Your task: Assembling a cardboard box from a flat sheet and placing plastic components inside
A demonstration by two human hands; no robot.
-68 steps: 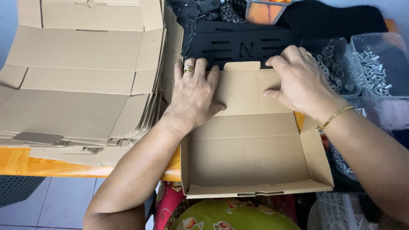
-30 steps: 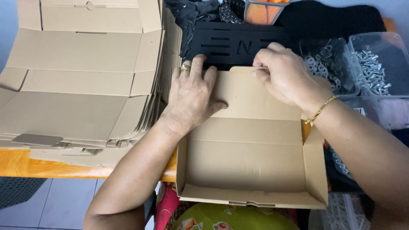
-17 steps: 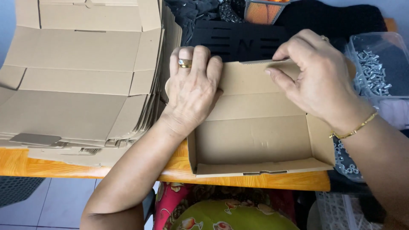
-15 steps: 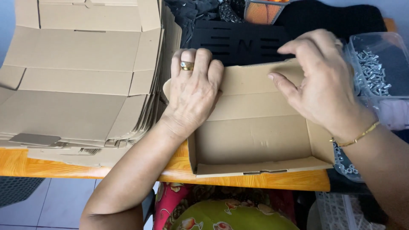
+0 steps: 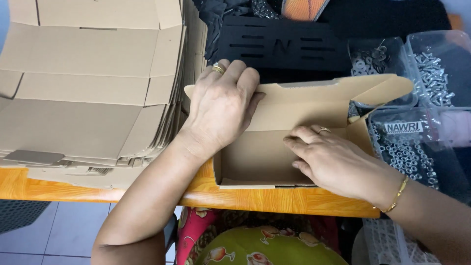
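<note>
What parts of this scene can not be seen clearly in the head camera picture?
- Left wall of the brown cardboard box: covered by the left hand.
- Part of the box floor: under the right hand.
- Stack of flat brown cardboard sheets: cut off by the top and left edges.
- Small metal screws in clear plastic tubs: too small to tell their type.
- Black slotted panel: lower edge behind the box.

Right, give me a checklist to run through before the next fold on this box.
1. Left hand pins the box's left wall: ok.
2. Right hand presses flat inside the cardboard box: ok.
3. Right corner flap tucked in: not ok, it splays outward.
4. Box fully on the wooden table: ok, though near its edge.
5. Stack of flat blanks clear of the box: ok.
6. Front tabs locked: cannot tell.
</note>
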